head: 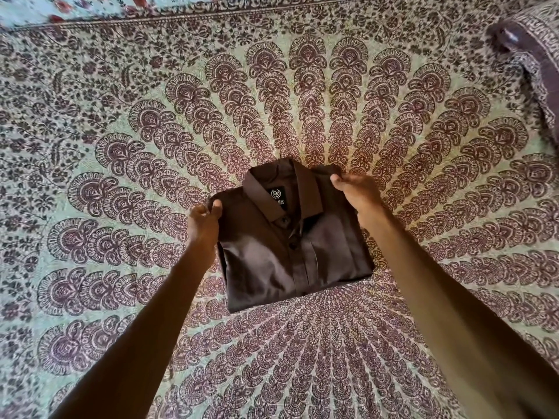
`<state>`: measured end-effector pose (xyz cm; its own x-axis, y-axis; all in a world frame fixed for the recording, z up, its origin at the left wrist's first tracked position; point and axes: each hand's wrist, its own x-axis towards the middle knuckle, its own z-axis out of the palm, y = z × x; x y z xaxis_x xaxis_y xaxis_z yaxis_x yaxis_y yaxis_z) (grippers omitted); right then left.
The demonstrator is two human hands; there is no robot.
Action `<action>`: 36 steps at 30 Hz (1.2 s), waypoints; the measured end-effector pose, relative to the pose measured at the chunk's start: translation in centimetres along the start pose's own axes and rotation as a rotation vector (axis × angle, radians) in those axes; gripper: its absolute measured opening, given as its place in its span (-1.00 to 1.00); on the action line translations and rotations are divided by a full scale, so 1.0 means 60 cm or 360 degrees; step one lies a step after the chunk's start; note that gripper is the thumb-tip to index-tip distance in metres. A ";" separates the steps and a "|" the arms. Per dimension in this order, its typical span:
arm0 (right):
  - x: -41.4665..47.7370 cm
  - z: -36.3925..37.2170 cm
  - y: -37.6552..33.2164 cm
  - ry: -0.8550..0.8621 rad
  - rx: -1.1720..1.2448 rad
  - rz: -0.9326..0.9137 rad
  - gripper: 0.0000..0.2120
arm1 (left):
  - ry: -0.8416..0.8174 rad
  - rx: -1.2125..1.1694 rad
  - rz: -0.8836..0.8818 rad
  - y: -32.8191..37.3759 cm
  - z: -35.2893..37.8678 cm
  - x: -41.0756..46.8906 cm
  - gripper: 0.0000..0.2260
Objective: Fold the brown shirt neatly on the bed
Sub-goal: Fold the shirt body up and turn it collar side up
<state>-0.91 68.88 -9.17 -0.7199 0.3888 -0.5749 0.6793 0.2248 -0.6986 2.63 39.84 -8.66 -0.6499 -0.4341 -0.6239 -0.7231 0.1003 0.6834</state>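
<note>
The brown shirt (290,246) lies folded into a compact rectangle in the middle of the bed, collar up and away from me, buttons and a black neck label showing. My left hand (203,222) grips the shirt's left shoulder edge, thumb on top. My right hand (355,192) pinches the right shoulder corner beside the collar. Both forearms reach in from the bottom of the view.
The bed is covered by a bedspread (121,131) with a brown and pale green peacock-feather print. A pillow (532,55) in matching cloth lies at the far right. A floral cloth (60,7) shows at the top left edge.
</note>
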 end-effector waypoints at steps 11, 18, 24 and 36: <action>-0.008 0.034 -0.001 0.0622 -0.0558 -0.0354 -0.79 | 0.0350 0.0345 0.0324 0.002 0.007 -0.008 -0.75; -0.015 0.028 0.035 0.0703 -0.1025 -0.0754 -0.68 | 0.0371 0.0492 0.0476 -0.004 0.013 -0.020 -0.78; -0.033 0.019 0.054 0.0754 -0.1036 -0.0643 -0.63 | 0.0378 0.0666 0.0257 -0.052 0.021 -0.063 -0.62; -0.134 -0.009 0.114 0.0577 -0.0858 -0.0550 -0.53 | 0.0129 0.0712 0.0456 -0.074 0.015 -0.120 -0.61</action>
<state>9.63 67.79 -9.08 -0.8768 0.4662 -0.1180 0.4652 0.7599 -0.4541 10.32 43.30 -7.55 -0.8284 -0.3991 -0.3929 -0.5601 0.5890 0.5826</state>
